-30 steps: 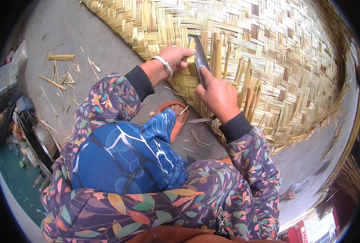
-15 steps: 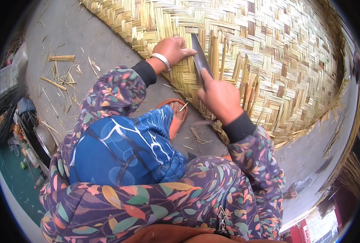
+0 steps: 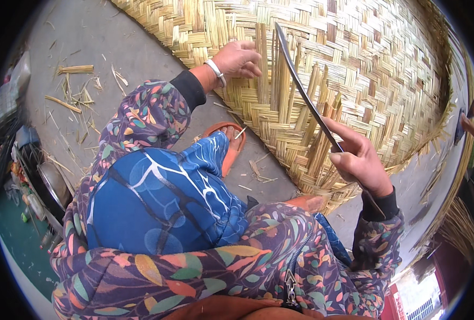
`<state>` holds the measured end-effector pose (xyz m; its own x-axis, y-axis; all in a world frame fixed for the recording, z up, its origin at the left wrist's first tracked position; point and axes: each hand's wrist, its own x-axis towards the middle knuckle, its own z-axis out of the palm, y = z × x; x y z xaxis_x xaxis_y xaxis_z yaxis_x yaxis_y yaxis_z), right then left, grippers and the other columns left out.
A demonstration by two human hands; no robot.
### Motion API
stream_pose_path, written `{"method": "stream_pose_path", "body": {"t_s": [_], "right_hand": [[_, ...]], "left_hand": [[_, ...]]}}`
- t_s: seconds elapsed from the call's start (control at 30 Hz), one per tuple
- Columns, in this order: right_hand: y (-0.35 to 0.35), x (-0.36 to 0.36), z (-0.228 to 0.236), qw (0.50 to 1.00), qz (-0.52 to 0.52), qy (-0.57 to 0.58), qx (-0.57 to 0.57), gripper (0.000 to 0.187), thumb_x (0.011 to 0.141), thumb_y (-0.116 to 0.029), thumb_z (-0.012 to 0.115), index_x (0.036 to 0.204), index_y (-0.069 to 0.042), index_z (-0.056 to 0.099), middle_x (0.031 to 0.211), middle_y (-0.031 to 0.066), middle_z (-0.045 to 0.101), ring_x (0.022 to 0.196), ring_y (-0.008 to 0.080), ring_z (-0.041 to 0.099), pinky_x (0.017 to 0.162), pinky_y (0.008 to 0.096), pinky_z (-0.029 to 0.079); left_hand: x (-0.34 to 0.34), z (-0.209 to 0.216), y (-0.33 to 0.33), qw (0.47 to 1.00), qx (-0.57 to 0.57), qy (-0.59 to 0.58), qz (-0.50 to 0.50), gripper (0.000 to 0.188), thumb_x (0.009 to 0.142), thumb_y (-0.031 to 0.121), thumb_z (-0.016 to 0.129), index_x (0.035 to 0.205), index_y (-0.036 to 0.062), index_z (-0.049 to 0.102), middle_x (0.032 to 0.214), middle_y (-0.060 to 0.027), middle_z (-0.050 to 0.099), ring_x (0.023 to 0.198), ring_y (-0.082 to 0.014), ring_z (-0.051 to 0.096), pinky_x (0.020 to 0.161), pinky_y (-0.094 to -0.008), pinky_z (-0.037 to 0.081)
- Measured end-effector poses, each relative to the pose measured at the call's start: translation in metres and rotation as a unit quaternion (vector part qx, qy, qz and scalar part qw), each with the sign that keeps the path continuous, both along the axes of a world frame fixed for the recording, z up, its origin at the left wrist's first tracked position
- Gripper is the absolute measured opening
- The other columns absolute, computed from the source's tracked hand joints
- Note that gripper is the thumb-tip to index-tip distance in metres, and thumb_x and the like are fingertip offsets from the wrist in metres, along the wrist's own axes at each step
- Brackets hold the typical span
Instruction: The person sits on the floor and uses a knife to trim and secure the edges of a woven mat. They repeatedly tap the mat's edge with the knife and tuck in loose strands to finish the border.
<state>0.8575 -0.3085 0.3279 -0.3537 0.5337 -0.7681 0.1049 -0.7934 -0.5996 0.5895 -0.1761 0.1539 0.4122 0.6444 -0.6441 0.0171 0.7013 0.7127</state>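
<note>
A large mat woven from pale straw-like strips (image 3: 370,80) spreads in front of me. Several loose strip ends (image 3: 311,101) stick up out of its weave near the front corner. My right hand (image 3: 357,157) is closed round a long, thin-bladed knife (image 3: 301,88). Its dark blade, seen almost edge-on, slants up and left above the strip ends. Beside one tall upright strip (image 3: 262,58), my left hand (image 3: 238,60) hovers over or rests on the mat. Its fingers are apart and slightly bent, with nothing visible in them; whether they touch the strip is unclear.
Cut straw scraps (image 3: 74,88) litter the grey floor on the left. Pans and other clutter (image 3: 50,178) stand at the left edge. My sandalled foot (image 3: 229,144) is by the mat's near edge. At the far right, another person's hand (image 3: 470,128) shows near a straw bundle (image 3: 461,226).
My right hand has moved right and toward me, lifting the knife off the weave and turning its blade edge-on. The left hand's fingers have come away from beside the blade.
</note>
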Motion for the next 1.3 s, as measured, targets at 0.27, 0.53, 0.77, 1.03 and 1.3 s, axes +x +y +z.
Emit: {"method": "stream_pose_path", "body": {"t_s": [0.27, 0.53, 0.77, 1.03, 1.3], "right_hand": [[0.010, -0.039, -0.035, 0.998, 0.023, -0.035, -0.038, 0.055, 0.084, -0.013, 0.060, 0.137, -0.010, 0.049, 0.064, -0.0100, 0.045, 0.050, -0.0009, 0.032, 0.045, 0.0182, 0.024], [0.012, -0.043, -0.075, 0.978, 0.129, -0.137, 0.093, 0.056, 0.082, -0.015, 0.060, 0.134, 0.001, 0.048, 0.104, 0.0111, 0.066, 0.085, 0.0111, 0.059, 0.079, 0.0261, 0.048], [0.016, -0.060, -0.068, 0.916, 0.232, -0.284, 0.165, 0.055, 0.080, -0.026, 0.061, 0.131, -0.008, 0.053, 0.091, 0.0196, 0.068, 0.081, 0.0283, 0.067, 0.076, 0.0386, 0.051], [0.016, -0.092, -0.119, 0.831, 0.233, -0.418, 0.283, 0.056, 0.077, -0.032, 0.061, 0.130, -0.017, 0.053, 0.074, 0.0177, 0.066, 0.069, 0.0358, 0.065, 0.064, 0.0465, 0.052], [0.020, -0.098, -0.122, 0.821, 0.248, -0.429, 0.284, 0.056, 0.077, -0.031, 0.062, 0.131, -0.020, 0.052, 0.075, 0.0156, 0.067, 0.070, 0.0335, 0.066, 0.063, 0.0459, 0.051]], "left_hand": [[0.001, -0.003, -0.016, 0.980, 0.096, 0.166, -0.061, 0.022, 0.088, 0.019, 0.066, 0.082, -0.0009, 0.060, 0.066, -0.0064, 0.063, 0.052, -0.0138, 0.064, 0.043, -0.0240, 0.049], [-0.004, -0.016, -0.020, 0.991, 0.069, 0.108, -0.022, 0.023, 0.087, 0.024, 0.068, 0.082, 0.0023, 0.062, 0.064, -0.0025, 0.061, 0.049, -0.0069, 0.059, 0.042, -0.0191, 0.045], [-0.004, -0.017, -0.014, 0.999, -0.007, 0.050, 0.019, 0.024, 0.087, 0.028, 0.069, 0.079, 0.0067, 0.061, 0.066, 0.0008, 0.061, 0.052, -0.0053, 0.059, 0.044, -0.0174, 0.045], [-0.006, -0.004, -0.015, 0.996, -0.083, 0.013, -0.002, 0.022, 0.086, 0.024, 0.069, 0.073, 0.0095, 0.059, 0.062, 0.0023, 0.057, 0.048, -0.0053, 0.055, 0.041, -0.0188, 0.041], [0.004, -0.011, -0.004, 0.987, -0.127, 0.095, 0.031, 0.023, 0.082, 0.020, 0.073, 0.076, 0.0024, 0.058, 0.061, -0.0035, 0.057, 0.044, -0.0104, 0.056, 0.036, -0.0230, 0.042]]}}
